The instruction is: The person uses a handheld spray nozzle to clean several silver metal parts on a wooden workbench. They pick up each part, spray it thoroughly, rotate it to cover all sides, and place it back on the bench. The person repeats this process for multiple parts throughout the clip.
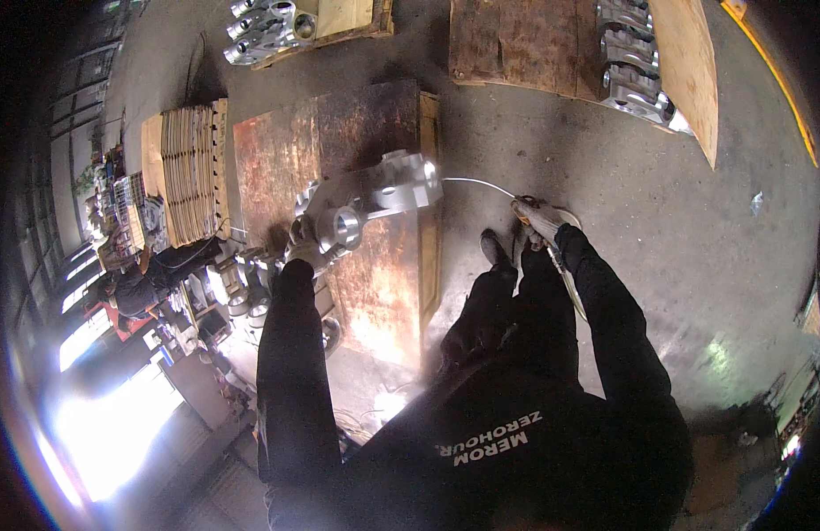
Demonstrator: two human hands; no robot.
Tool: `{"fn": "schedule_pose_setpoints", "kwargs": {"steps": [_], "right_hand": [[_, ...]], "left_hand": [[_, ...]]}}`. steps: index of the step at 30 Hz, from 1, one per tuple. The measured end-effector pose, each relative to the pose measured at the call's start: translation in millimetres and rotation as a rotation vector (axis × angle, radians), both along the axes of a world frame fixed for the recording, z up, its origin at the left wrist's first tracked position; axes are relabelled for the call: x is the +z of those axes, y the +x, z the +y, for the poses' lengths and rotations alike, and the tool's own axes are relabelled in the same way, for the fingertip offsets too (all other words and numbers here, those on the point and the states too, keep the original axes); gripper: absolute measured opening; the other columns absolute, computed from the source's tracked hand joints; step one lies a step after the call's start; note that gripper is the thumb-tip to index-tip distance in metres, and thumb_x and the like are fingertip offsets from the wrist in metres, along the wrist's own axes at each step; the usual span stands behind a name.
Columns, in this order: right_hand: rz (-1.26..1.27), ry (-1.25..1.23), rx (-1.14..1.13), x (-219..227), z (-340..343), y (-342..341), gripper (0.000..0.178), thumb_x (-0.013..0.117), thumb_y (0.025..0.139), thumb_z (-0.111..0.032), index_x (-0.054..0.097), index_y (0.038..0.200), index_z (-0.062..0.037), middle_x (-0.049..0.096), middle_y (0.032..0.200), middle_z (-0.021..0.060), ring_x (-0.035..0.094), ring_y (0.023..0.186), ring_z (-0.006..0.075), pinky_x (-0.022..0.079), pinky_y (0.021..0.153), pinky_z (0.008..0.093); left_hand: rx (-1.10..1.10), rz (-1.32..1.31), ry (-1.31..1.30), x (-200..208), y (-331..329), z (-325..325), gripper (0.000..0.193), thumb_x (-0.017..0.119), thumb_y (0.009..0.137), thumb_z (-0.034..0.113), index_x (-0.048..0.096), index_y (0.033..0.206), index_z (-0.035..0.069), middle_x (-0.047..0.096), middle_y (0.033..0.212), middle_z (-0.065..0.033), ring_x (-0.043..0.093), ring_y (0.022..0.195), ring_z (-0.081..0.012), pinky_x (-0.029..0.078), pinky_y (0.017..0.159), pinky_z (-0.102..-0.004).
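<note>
Over the wooden table, metal casting extends rightward from the left hand, fingers curled round its left end. Right hand, beyond the table's right edge, closed on thin rod, tip at casting; step judged rod work, next move probably calling for steady left hold.

White lettering, upside down, black top

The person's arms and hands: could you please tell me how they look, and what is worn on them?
The left sleeve and right sleeve are long and black, with no clear marking. The left hand and right hand appear to wear pale gloves, though details are unclear.
</note>
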State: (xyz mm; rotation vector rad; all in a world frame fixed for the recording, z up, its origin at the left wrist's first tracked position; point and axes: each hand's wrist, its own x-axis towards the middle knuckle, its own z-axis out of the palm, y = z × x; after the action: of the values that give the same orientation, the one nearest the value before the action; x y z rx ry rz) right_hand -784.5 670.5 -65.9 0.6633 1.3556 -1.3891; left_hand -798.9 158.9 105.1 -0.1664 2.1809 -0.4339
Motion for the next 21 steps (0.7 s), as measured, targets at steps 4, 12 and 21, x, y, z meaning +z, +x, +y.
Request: {"fn": "schedule_pose_setpoints", "kwargs": {"steps": [4, 12, 21], "right_hand": [[0.131, 0.007, -0.019, -8.3, 2.3, 4.3, 0.043, 0.054, 0.094, -0.054, 0.058, 0.085, -0.0122, 0.053, 0.059, -0.0016, 0.048, 0.04, 0.0132, 0.036, 0.035, 0.0291], [0.781, 0.219, 0.173, 14.6, -3.4, 32.3, 0.039, 0.055, 0.098, -0.04, 0.065, 0.106, -0.0038, 0.071, 0.093, 0.0167, 0.069, 0.09, 0.0306, 0.052, 0.073, 0.0369], [0.851, 0.304, 0.388, 52.3, -9.9, 10.2, 0.034, 0.049, 0.101, -0.036, 0.062, 0.113, -0.0067, 0.069, 0.098, 0.0201, 0.066, 0.094, 0.0364, 0.052, 0.075, 0.0423]], "left_hand": [[-0.051, 0.011, -0.057, -11.5, -1.1, -14.3, 0.142, 0.052, 0.061, 0.094, -0.005, 0.154, 0.003, -0.001, 0.162, -0.0177, -0.002, 0.149, -0.0386, 0.015, 0.12, -0.0485], [-0.07, 0.076, -0.059, -30.9, 14.1, -41.9, 0.142, 0.056, 0.06, 0.092, -0.004, 0.155, 0.005, 0.001, 0.162, -0.0192, 0.002, 0.149, -0.0401, 0.016, 0.12, -0.0507], [0.051, 0.021, -0.053, 0.3, 2.6, -1.8, 0.133, 0.052, 0.068, 0.089, -0.006, 0.155, 0.008, -0.002, 0.162, -0.0193, -0.001, 0.149, -0.0413, 0.01, 0.121, -0.0473]]}}
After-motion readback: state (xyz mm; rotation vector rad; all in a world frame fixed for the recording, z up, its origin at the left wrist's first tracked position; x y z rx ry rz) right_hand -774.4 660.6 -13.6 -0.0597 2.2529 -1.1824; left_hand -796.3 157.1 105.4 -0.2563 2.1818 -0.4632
